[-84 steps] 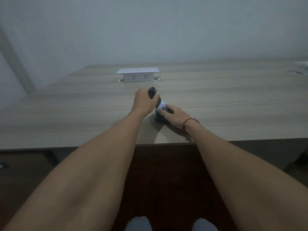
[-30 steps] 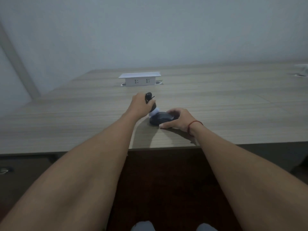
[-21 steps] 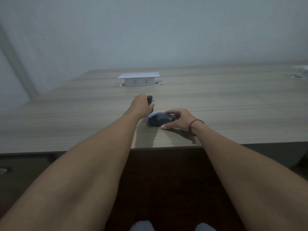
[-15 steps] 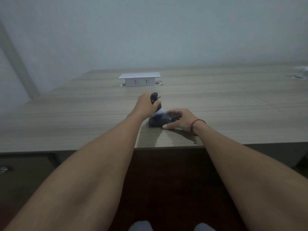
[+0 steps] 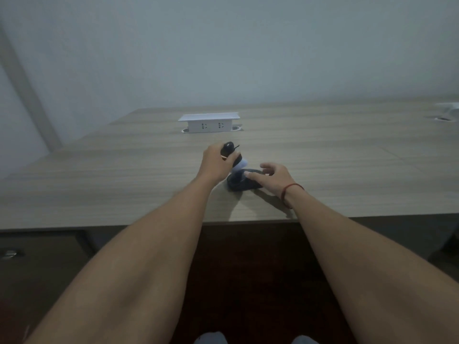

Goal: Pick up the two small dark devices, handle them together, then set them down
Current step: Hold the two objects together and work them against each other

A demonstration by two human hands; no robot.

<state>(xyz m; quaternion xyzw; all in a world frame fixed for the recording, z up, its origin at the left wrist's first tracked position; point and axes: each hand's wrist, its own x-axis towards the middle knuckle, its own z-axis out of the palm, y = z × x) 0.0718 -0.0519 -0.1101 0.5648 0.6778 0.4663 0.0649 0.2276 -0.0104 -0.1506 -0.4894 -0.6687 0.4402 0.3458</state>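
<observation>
While the left hand (image 5: 216, 162) grips one dark device (image 5: 229, 150) upright above the desk (image 5: 347, 157), the second device (image 5: 242, 182) lies flat just right of it, under the open right hand's (image 5: 274, 177) fingertips (image 5: 247, 174).

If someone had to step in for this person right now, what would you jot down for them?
Left hand: closed around the upper dark device, held upright above the table.
Right hand: fingers spread open over the lower dark device, fingertips touching its top; not gripping.
The lower device sits on the table near the front edge. A pale part shows between the two devices; whether they are joined is unclear.
Done: both devices are in hand or under hand and being handled together.
Left: set the upper device down and take both hands away.
</observation>
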